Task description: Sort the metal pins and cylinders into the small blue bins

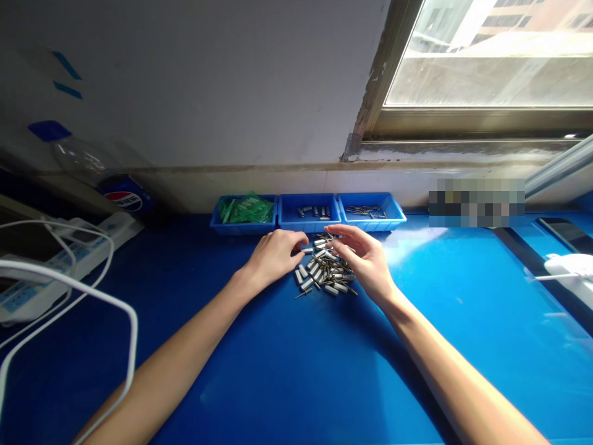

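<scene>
A heap of short silvery metal sleeves and thin rivet-like pins lies on the blue table. My left hand is at the heap's left side, thumb and forefinger closed at one metal sleeve. On the heap's right side, my right hand hovers with thumb and fingers apart and nothing visible between them. Behind both hands, three blue trays stand in a row: the left tray holds green plastic pieces, the middle tray several sleeves, the right tray several pins.
A power strip and white cables are at the left, near a Pepsi bottle. A phone and a white device lie at the right. A wall with a window rises behind the blue table.
</scene>
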